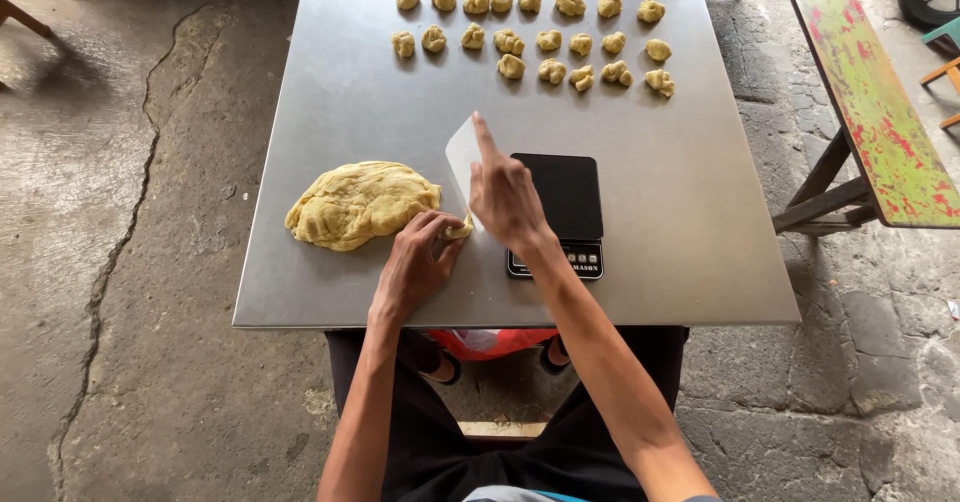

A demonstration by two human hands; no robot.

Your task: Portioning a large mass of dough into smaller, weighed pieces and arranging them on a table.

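Pinching a small yellow dough lump (457, 231) with our left hand (418, 262), we grip a white plastic scraper (463, 157) in our right hand (505, 197), beside the black digital scale (566, 202).

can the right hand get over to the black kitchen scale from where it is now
Probably yes. The right hand, holding a white scraper, is right beside the black kitchen scale, and the scale's top is bare. Nothing lies between them on the metal table.
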